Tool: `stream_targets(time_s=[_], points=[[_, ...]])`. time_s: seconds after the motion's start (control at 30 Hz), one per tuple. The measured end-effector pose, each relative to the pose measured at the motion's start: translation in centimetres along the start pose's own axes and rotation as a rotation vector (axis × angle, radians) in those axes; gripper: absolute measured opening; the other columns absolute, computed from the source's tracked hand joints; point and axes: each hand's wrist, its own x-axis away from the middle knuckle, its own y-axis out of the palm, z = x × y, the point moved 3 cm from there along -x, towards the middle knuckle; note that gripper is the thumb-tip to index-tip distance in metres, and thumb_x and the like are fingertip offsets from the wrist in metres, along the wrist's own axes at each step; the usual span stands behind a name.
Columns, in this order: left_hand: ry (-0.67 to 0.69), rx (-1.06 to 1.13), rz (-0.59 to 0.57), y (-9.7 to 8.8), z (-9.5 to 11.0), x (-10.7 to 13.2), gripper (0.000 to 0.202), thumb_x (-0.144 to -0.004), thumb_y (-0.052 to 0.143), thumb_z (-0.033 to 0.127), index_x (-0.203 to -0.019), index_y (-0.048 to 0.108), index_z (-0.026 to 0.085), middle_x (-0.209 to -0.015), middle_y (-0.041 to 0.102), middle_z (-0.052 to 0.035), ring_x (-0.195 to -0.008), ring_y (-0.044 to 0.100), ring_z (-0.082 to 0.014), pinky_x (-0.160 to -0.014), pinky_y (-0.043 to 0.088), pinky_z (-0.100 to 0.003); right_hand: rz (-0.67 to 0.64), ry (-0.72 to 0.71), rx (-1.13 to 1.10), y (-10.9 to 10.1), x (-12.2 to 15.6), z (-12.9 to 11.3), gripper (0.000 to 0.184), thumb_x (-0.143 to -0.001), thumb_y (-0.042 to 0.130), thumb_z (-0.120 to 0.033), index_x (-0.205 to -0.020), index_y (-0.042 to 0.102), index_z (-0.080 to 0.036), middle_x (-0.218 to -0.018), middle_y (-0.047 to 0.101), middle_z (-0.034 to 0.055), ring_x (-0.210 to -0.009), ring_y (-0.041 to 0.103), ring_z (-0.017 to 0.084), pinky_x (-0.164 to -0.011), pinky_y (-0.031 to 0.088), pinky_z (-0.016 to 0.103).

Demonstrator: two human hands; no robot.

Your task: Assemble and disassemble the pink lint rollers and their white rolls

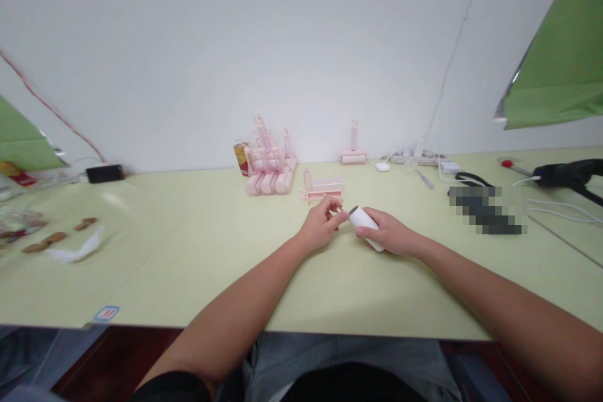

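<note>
My right hand (pixel 384 231) is wrapped round a white lint roller refill (pixel 366 227), a tilted roll whose dark open end points up and to the left. Close to that end is my left hand (pixel 324 223), its fingers curled in a pinch; whatever lies between them is too small to make out. Just beyond my left hand, a pink lint roller frame (pixel 325 195) and a pink roller cover (pixel 328 186) lie on the table. Farther back by the wall stands a pink lint roller (pixel 353 149) with its handle up.
Several pink lint rollers (pixel 269 166) are grouped by the wall, next to a bottle with a yellow label (pixel 242 157). Right are a power strip (pixel 419 158), cables and a black tool (pixel 568 176). Left are a black box (pixel 104 173), brown pieces (pixel 47 242) and a white wrapper (pixel 78 250).
</note>
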Motion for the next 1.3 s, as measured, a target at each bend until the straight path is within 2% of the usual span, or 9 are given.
stream_targets(time_s=[0.33,0.53,0.73,1.3], points=[[-0.074,0.179,0.123,-0.6,-0.1,-0.3,0.036,-0.079,0.064,0.049,-0.088,0.050,0.017,-0.074,0.059,0.0015,-0.053,0.053,-0.0071,-0.049,0.042,-0.020,-0.043,-0.011,0.016,0.0,0.1,-0.1,0.033,-0.081,0.060,-0.041,-0.104,0.059,-0.017,-0.085,0.063,0.0037,-0.073,0.056,0.018,-0.063,0.042,0.028],[-0.096,0.187,0.050,0.1,0.0,0.1,0.037,-0.078,0.067,0.049,-0.085,0.051,0.016,-0.072,0.060,-0.0001,-0.056,0.058,-0.0097,-0.046,0.038,-0.018,-0.083,-0.017,0.029,0.1,-0.1,-0.1,0.034,-0.081,0.061,-0.042,-0.104,0.060,-0.017,-0.087,0.064,0.0036,-0.072,0.055,0.018,-0.063,0.040,0.026],[-0.097,0.137,0.007,0.4,-0.1,0.4,0.037,-0.080,0.064,0.050,-0.084,0.053,0.015,-0.066,0.059,0.0005,-0.056,0.058,-0.0099,-0.050,0.041,-0.019,-0.101,-0.015,0.027,0.1,-0.1,-0.1,0.034,-0.082,0.061,-0.043,-0.104,0.060,-0.018,-0.086,0.064,0.0028,-0.070,0.054,0.017,-0.061,0.040,0.026],[-0.056,0.135,-0.041,0.6,0.4,0.7,0.036,-0.084,0.060,0.047,-0.103,0.056,0.016,-0.081,0.063,-0.0026,-0.061,0.060,-0.0105,-0.056,0.048,-0.022,-0.161,0.008,-0.009,0.2,0.2,-0.3,0.036,-0.080,0.062,-0.041,-0.108,0.061,-0.018,-0.082,0.063,0.0021,-0.065,0.054,0.016,-0.057,0.041,0.025]])
